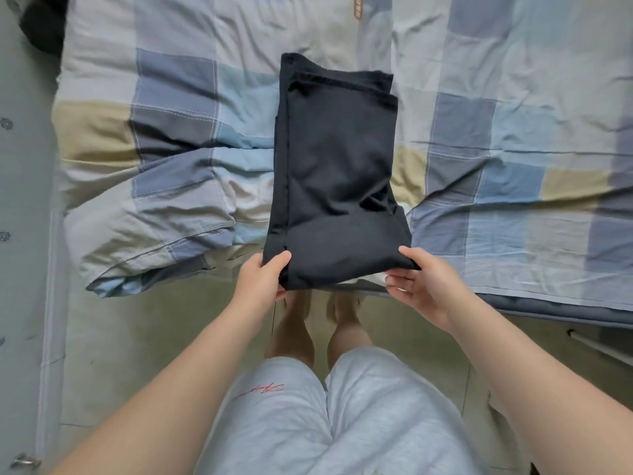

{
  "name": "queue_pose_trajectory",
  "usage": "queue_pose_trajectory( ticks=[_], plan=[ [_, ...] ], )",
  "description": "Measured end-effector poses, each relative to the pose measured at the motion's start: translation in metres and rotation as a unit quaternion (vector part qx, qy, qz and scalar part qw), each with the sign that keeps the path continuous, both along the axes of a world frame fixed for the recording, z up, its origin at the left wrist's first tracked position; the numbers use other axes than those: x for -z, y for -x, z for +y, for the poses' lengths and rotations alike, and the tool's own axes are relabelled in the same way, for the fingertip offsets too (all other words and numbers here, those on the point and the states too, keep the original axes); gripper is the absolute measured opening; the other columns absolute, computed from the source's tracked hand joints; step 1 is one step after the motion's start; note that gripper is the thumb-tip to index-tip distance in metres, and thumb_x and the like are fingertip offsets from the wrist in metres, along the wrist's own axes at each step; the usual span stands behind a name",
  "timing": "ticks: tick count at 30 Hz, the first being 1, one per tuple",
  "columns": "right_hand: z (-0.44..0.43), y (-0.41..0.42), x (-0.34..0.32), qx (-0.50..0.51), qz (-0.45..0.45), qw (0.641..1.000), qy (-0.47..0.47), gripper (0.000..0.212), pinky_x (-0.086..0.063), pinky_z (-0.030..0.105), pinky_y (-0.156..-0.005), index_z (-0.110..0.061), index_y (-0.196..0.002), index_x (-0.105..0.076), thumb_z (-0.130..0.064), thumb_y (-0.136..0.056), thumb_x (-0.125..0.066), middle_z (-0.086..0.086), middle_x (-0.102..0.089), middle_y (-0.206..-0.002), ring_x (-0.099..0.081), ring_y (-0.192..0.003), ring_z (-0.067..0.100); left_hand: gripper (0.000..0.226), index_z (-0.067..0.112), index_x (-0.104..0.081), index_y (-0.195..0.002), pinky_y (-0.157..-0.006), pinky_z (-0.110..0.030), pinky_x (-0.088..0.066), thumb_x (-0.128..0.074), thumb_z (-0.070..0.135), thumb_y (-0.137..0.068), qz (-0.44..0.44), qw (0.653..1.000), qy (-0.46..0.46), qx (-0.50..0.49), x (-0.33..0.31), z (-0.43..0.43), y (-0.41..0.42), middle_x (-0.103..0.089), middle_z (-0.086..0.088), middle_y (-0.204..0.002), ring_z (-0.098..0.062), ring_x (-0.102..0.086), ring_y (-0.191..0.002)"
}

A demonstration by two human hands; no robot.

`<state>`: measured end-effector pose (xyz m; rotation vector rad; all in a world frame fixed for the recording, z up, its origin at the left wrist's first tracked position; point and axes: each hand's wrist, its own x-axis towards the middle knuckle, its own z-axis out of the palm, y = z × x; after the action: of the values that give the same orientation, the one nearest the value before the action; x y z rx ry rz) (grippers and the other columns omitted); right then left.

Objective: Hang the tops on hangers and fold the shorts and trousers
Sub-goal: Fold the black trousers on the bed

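Note:
A pair of black trousers [335,173], folded into a long rectangle, lies on the bed with its near end over the bed's edge. My left hand [262,279] grips the near left corner of the fold, thumb on top and fingers under the cloth. My right hand [423,286] pinches the near right corner, thumb on top and fingers beneath. The far hems lie stacked at the top of the fold.
The bed carries a checked quilt [513,132] in blue, grey and beige, bunched up at the left [154,214]. A dark garment [44,25] sits at the far left corner. A grey cabinet [20,234] stands at the left. My legs and feet stand on the floor [137,337].

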<state>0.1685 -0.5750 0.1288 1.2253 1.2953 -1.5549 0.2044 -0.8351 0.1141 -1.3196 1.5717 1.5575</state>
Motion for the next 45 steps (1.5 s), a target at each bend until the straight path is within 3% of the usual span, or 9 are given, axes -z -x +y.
queue_pose_trajectory(
  ticks=[6,13,22,24,27,30,34,41,45],
  plan=[
    [-0.022,0.091,-0.023,0.055,0.06,0.997,0.016,0.017,-0.051,0.032,-0.072,-0.015,-0.085,-0.059,-0.025,-0.098,-0.053,0.001,-0.061,-0.059,-0.059,-0.052,0.015,0.017,0.013,-0.068,-0.1,-0.063,-0.027,-0.053,-0.062,0.028,-0.094,0.037,0.998,0.039,-0.044,-0.016,-0.01,0.087,-0.072,-0.002,-0.096,-0.017,-0.071,-0.081],
    [-0.037,0.21,-0.012,0.132,0.081,0.988,0.02,0.02,-0.051,0.029,-0.07,-0.016,-0.079,-0.06,-0.021,-0.098,-0.055,-0.005,-0.065,-0.058,-0.061,-0.057,0.011,0.013,0.019,-0.065,-0.092,-0.064,-0.026,-0.048,-0.063,0.031,-0.091,0.067,0.995,0.003,-0.076,-0.018,-0.016,0.224,-0.069,0.007,-0.057,-0.009,-0.063,-0.065],
    [-0.05,0.323,0.084,0.135,0.121,0.983,-0.017,0.023,-0.045,0.025,-0.07,-0.022,-0.101,-0.065,-0.028,-0.106,-0.043,-0.007,-0.075,-0.088,-0.066,-0.09,0.009,0.015,0.016,-0.066,-0.1,-0.069,-0.024,-0.051,-0.061,0.028,-0.095,0.173,0.98,0.088,-0.043,0.071,0.013,0.357,-0.075,0.003,-0.091,-0.013,-0.071,-0.091],
    [-0.054,0.32,0.12,0.027,0.183,0.98,-0.078,0.018,-0.046,0.021,-0.075,-0.024,-0.112,-0.067,-0.022,-0.103,-0.052,-0.009,-0.071,-0.106,-0.062,-0.103,0.009,0.03,0.019,-0.063,-0.123,-0.093,-0.026,-0.046,-0.059,0.033,-0.097,0.24,0.942,0.181,0.145,0.112,0.018,0.352,-0.068,0.003,-0.121,-0.017,-0.06,-0.119],
    [-0.054,0.289,0.181,-0.27,0.305,0.881,-0.24,0.038,-0.037,0.028,-0.111,-0.028,-0.139,-0.057,-0.026,-0.102,-0.054,-0.011,-0.052,-0.147,-0.046,-0.136,0.01,0.058,0.04,-0.031,-0.153,-0.122,-0.044,-0.016,-0.043,0.056,-0.098,0.238,0.769,0.321,0.498,0.173,0.013,0.319,-0.016,0.011,-0.166,-0.016,-0.011,-0.153],
    [-0.056,0.261,0.228,-0.466,0.36,0.732,-0.343,0.054,-0.009,0.041,-0.124,-0.036,-0.157,-0.025,-0.039,-0.105,-0.038,-0.017,-0.012,-0.166,-0.007,-0.154,0.009,0.067,0.042,-0.008,-0.158,-0.123,-0.053,-0.006,-0.024,0.064,-0.096,0.252,0.687,0.393,0.557,0.217,0.009,0.303,0.006,0.01,-0.168,-0.019,0.008,-0.154],
    [-0.065,0.256,0.278,-0.444,0.406,0.674,-0.428,0.066,0.001,0.048,-0.124,-0.031,-0.16,-0.015,-0.043,-0.097,-0.031,-0.007,-0.001,-0.169,0.001,-0.155,0.017,0.068,0.038,-0.016,-0.158,-0.121,-0.057,-0.005,-0.032,0.06,-0.095,0.333,0.65,0.444,0.519,0.263,0.003,0.307,-0.005,0.002,-0.169,-0.028,0.001,-0.154],
    [-0.067,0.264,0.283,-0.419,0.428,0.677,-0.427,0.071,-0.001,0.055,-0.124,-0.026,-0.159,-0.02,-0.045,-0.092,-0.035,0.002,-0.004,-0.169,0.0,-0.156,0.022,0.067,0.033,-0.027,-0.156,-0.12,-0.062,-0.011,-0.039,0.057,-0.095,0.367,0.636,0.451,0.507,0.267,-0.001,0.313,-0.013,-0.002,-0.167,-0.032,-0.006,-0.154],
    [-0.064,0.26,0.269,-0.343,0.333,0.759,-0.442,0.091,-0.001,0.046,-0.125,-0.027,-0.161,-0.001,-0.066,-0.09,-0.043,0.005,0.006,-0.169,0.005,-0.156,0.02,0.071,0.033,-0.026,-0.157,-0.121,-0.06,-0.01,-0.039,0.06,-0.093,0.353,0.656,0.442,0.5,0.256,0.002,0.312,-0.01,0.001,-0.168,-0.031,-0.004,-0.154]
  ],
)
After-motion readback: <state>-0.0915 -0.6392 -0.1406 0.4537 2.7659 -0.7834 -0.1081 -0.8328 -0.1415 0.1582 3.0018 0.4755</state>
